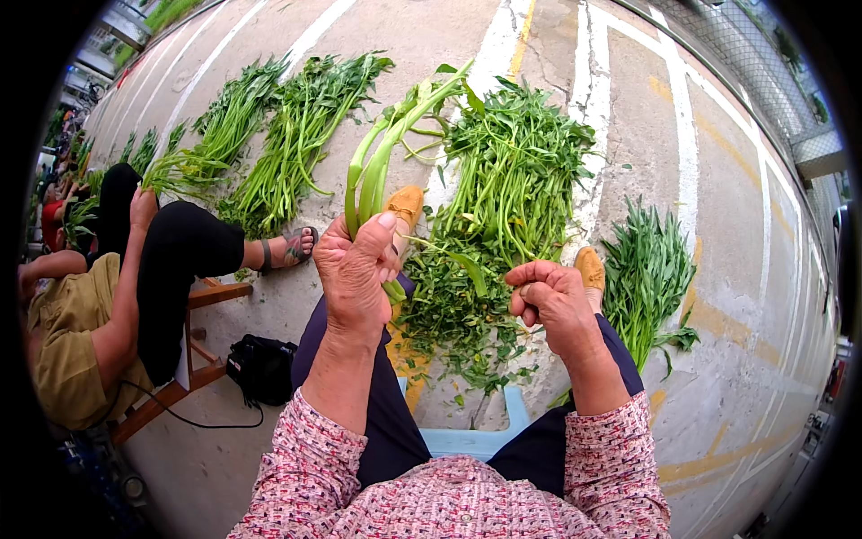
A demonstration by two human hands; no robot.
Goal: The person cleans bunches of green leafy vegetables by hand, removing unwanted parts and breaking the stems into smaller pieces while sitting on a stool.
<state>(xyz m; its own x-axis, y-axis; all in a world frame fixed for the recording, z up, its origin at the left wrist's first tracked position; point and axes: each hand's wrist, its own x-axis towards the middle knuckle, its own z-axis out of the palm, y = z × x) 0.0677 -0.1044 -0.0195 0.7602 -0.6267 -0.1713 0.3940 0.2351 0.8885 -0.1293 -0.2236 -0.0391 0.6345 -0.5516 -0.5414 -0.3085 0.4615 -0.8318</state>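
My left hand (357, 273) is closed around a few thick, pale green stalks of a leafy vegetable (377, 172), likely water spinach. The stalks arch upward from the fist, and their cut ends poke out below it. A thin side stem with one long leaf (469, 271) reaches right from the bunch toward my other hand. My right hand (555, 300) has its thumb against its curled fingers, and nothing shows between them. Beyond my hands lies a large heap of long-stemmed greens (515, 162). Loose torn leaves (458, 310) are piled on the ground between my feet.
Trimmed greens (643, 283) lie beside my right shoe (590, 268). Two more bundles (303, 135) (239, 111) rest at the upper left. A seated person (94, 330) holds greens on a wooden stool (192, 377). A black bag (259, 369) sits near my left leg. Beneath me is a light blue stool (471, 441).
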